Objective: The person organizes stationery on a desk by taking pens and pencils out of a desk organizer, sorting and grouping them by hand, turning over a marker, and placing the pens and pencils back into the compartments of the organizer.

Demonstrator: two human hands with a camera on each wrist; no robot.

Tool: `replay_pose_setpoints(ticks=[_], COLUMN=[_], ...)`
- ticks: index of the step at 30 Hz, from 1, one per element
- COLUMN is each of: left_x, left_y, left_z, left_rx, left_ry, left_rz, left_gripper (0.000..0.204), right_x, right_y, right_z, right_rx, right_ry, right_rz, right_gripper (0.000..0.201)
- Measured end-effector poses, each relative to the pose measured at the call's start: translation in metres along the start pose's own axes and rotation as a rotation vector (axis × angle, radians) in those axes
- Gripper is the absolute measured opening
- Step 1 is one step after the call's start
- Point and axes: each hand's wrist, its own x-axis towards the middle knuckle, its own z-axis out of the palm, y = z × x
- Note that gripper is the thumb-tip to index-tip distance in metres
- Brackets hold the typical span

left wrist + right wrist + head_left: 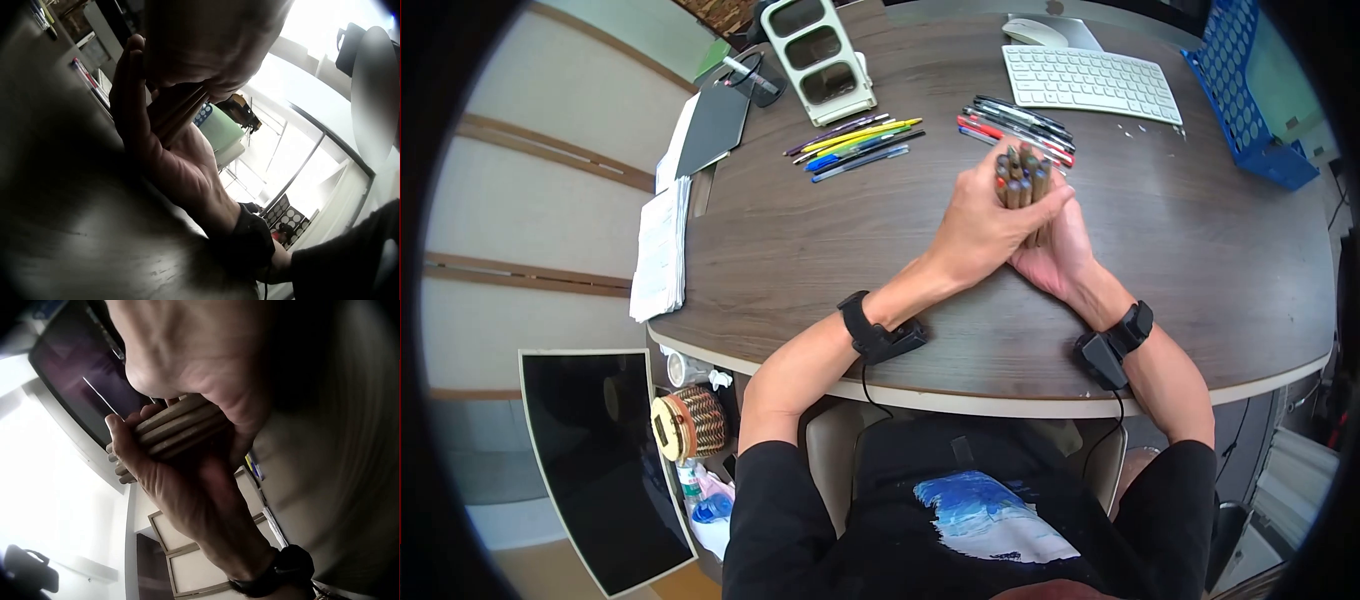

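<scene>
Both hands hold a bundle of plain wooden pencils above the desk, their ends pointing up and some showing coloured tips. My left hand grips the bundle from the left, its thumb reaching across the front. My right hand cups the lower and right side, palm toward the pencils. In the left wrist view, pencil barrels show between the two hands. Several barrels lie in the left hand in the right wrist view, close by the right hand's heel.
Behind the hands lies a group of black and red pens. Coloured pens lie farther left, before a white three-slot organizer. A keyboard, a mouse and a blue rack stand at back right; papers lie left.
</scene>
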Motion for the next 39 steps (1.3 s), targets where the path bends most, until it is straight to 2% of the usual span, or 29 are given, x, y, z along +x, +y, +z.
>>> replay_pose_setpoints(ticks=[1,2,4,5,6,8,9,10,12,13,14,16,17,20,21,24,25,27,28,30,32,35,37,39], left_x=[-0.002,-0.005,-0.008,-0.006,-0.005,-0.004,-0.008,-0.011,-0.015,-0.015,-0.014,-0.013,-0.014,-0.012,-0.017,-0.020,-0.020,-0.021,-0.022,-0.023,-0.023,-0.017,-0.013,-0.009], left_y=[0.002,0.003,0.002,0.001,0.000,0.001,0.004,0.007,0.010,0.010,0.009,0.007,0.009,-0.007,-0.006,-0.021,-0.028,-0.024,-0.022,-0.022,-0.022,-0.015,-0.016,-0.023], left_z=[-0.002,-0.003,-0.004,-0.006,-0.009,-0.013,-0.017,-0.017,-0.020,-0.023,-0.026,-0.036,-0.044,-0.056,-0.062,-0.065,-0.068,-0.079,-0.084,-0.097,-0.124,-0.183,-0.224,-0.262], left_rx=[0.125,0.124,0.303,0.407,0.410,0.559,0.493,0.491,-0.151,-0.157,-0.225,-0.360,-0.362,-0.362,-0.387,-0.305,-0.313,-0.268,-0.218,-0.177,-0.161,-0.177,-0.313,-0.389], left_ry=[-0.016,0.004,-0.016,0.027,0.043,-0.002,-0.062,-0.046,-0.083,-0.069,-0.045,-0.004,-0.026,-0.089,-0.143,-0.191,-0.214,-0.248,-0.286,-0.249,-0.087,0.076,0.225,0.316], left_rz=[0.039,0.043,0.229,0.400,0.405,0.586,0.442,0.446,-0.004,0.008,-0.068,-0.220,-0.253,-0.217,-0.347,-0.340,-0.343,-0.322,-0.307,-0.268,-0.326,-0.254,-0.189,-0.109], left_gripper=[0.027,0.027,0.027,0.027,0.027,0.026,0.023,0.023,0.022,0.022,0.023,0.025,0.027,0.029,0.035,0.040,0.051,0.056,0.061,0.068,0.069,0.042,0.025,0.020], right_x=[-0.001,0.000,0.005,0.000,-0.001,-0.004,-0.008,-0.005,-0.001,-0.003,-0.003,-0.002,-0.008,-0.006,-0.008,-0.014,-0.014,-0.012,-0.013,-0.013,-0.010,-0.003,0.006,0.022], right_y=[0.000,0.002,0.007,0.012,0.013,0.012,0.015,0.012,0.004,0.009,0.007,0.001,0.001,0.008,0.007,0.008,0.010,0.014,0.015,0.015,0.013,0.005,0.000,-0.004], right_z=[0.001,-0.008,-0.029,-0.026,-0.028,-0.030,-0.017,-0.021,-0.018,-0.013,-0.014,-0.019,-0.001,-0.007,-0.003,0.013,0.016,0.019,0.021,0.028,0.035,0.045,0.060,0.071], right_rx=[0.002,-0.010,-0.050,-0.138,-0.148,-0.327,-0.307,-0.321,-0.214,-0.341,-0.358,-0.457,-0.463,-0.627,-0.685,-0.967,-0.979,-1.012,-1.022,-0.990,-0.983,-0.982,-1.000,-0.990], right_ry=[-0.004,-0.011,-0.172,-0.062,-0.073,-0.108,0.022,0.016,-0.249,-0.038,-0.045,-0.296,-0.311,-0.415,-0.371,-0.223,-0.224,-0.077,-0.074,-0.026,0.019,0.094,0.152,0.172], right_rz=[-0.012,0.002,-0.109,-0.143,-0.135,-0.122,-0.093,-0.086,-0.019,-0.025,-0.020,0.081,0.078,0.060,0.139,0.128,0.131,0.150,0.149,0.142,0.136,0.138,0.133,0.116], right_gripper=[0.052,0.052,0.048,0.048,0.048,0.049,0.049,0.049,0.050,0.054,0.054,0.064,0.061,0.050,0.042,0.025,0.025,0.021,0.021,0.020,0.021,0.021,0.023,0.022])
